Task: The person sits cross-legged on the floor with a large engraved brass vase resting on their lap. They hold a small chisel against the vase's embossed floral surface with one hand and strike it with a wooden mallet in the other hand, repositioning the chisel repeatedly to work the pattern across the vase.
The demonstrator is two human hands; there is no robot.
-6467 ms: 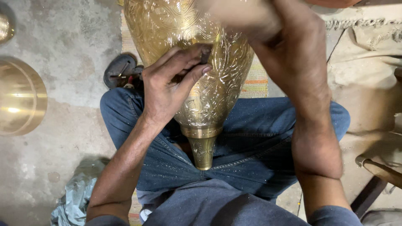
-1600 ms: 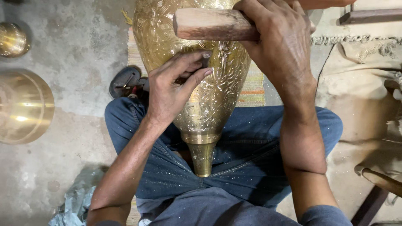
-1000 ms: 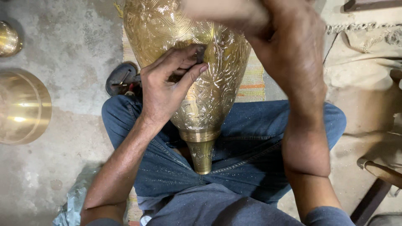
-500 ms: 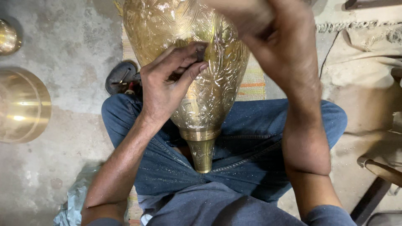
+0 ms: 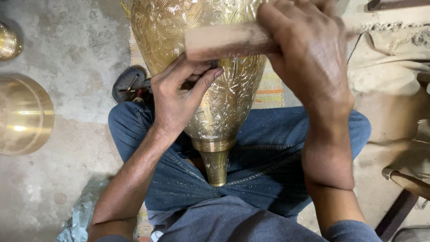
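Head view, seated worker, legs crossed in blue jeans (image 5: 264, 157). An engraved brass vase (image 5: 215, 89) lies across the lap, narrow neck pointing toward the body, wide belly running out of frame at the top; its surface is covered in chased floral relief.

Left hand (image 5: 179, 98): rests on the vase's belly, fingers and thumb pinched closed around a small dark metal punch (image 5: 214, 65) (only the top end shows, the tip is hidden by the fingers). The punch stands against the brass.

Right hand (image 5: 309, 67): fist closed around a wooden mallet (image 5: 224, 40), whose pale cylindrical head sits directly over the punch, touching or just above it; motion blur prevents telling which.

Surroundings: bare concrete floor (image 5: 67, 54). A large plain brass bowl (image 5: 22, 114) stands at the left edge, with a smaller brass piece (image 5: 6, 40) above it, well apart from the vase. A dark sandal (image 5: 130, 83) lies just beside the left knee. A striped woven mat (image 5: 268, 89) shows under the vase; sackcloth (image 5: 394, 80) lies to the right.
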